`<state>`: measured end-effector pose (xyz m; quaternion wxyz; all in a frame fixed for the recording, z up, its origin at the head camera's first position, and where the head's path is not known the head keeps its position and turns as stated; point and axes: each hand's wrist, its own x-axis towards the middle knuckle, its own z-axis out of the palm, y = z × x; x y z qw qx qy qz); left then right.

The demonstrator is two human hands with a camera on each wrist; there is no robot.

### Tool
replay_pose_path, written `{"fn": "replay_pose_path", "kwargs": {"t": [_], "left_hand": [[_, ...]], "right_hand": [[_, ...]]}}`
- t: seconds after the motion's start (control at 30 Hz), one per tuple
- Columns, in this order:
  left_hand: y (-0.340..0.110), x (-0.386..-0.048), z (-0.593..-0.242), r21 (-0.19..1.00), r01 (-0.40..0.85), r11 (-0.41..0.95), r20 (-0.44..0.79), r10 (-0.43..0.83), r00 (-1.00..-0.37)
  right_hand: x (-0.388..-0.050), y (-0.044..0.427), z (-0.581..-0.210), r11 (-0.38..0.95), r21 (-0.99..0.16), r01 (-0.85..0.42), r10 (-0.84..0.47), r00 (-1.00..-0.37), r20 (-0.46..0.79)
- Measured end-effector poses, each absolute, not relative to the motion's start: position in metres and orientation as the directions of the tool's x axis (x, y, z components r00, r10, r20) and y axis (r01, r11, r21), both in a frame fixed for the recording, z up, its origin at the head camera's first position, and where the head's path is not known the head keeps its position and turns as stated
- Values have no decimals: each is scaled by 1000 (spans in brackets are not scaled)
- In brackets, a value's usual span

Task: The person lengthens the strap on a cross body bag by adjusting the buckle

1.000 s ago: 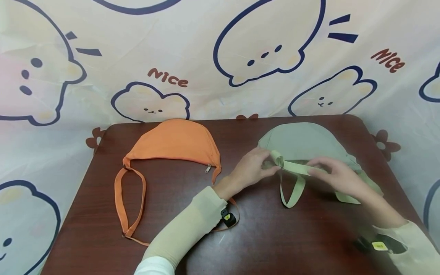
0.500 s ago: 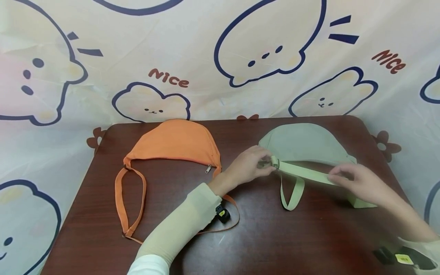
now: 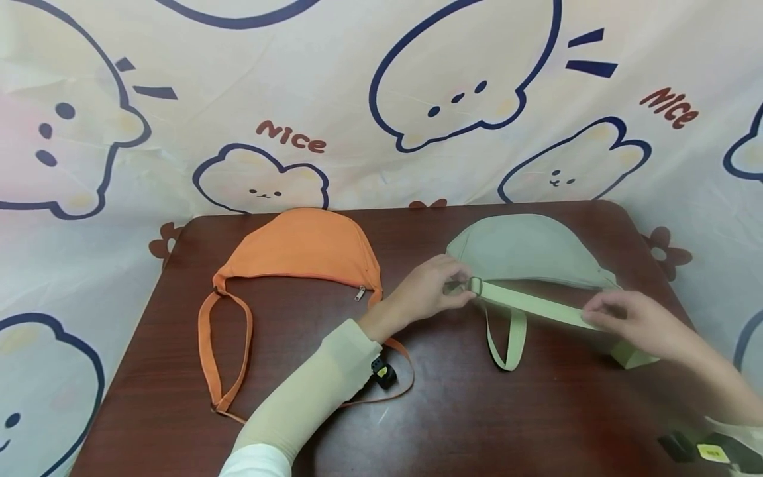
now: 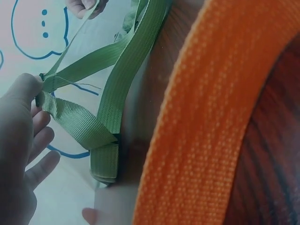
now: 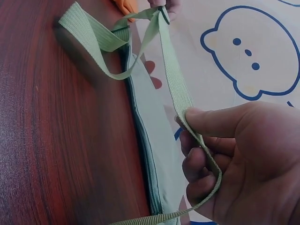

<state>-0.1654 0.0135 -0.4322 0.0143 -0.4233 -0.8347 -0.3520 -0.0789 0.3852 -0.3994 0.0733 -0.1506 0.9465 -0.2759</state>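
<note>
A pale green waist bag (image 3: 530,248) lies at the right of the table, its light green strap (image 3: 536,306) lifted in front of it. My left hand (image 3: 426,291) pinches the strap at its slide buckle (image 3: 475,286). Farther right, my right hand (image 3: 644,324) grips the same strap between thumb and fingers, and the strap runs straight between both hands. In the right wrist view the strap's tail passes on below the fingers (image 5: 197,164). A loop of strap (image 3: 509,341) hangs under the buckle.
An orange waist bag (image 3: 306,245) lies at the left, its orange strap (image 3: 205,344) looped toward the front of the dark wood table (image 3: 477,424). My left forearm crosses over part of that strap. A patterned cloth (image 3: 357,79) hangs behind.
My right hand has slid right and toward me along the strap, so a longer straight length now lies between the hands. The left hand has shifted slightly left with the buckle.
</note>
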Motion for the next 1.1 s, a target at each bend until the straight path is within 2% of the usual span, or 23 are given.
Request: {"fn": "replay_pose_path", "kwargs": {"t": [0.53,0.87,1.1], "left_hand": [[19,-164,-432,558,750,355,387,689,-613],[21,-162,-433,558,750,355,375,699,-609],[24,-161,-432,560,747,358,351,714,-606]], "right_hand": [[-78,369,-397,791,-551,-265,-351,-935,-55],[-81,336,-396,733,-570,-371,-398,-914,82],[-86,312,-411,739,-590,-326,-404,-915,0]]}}
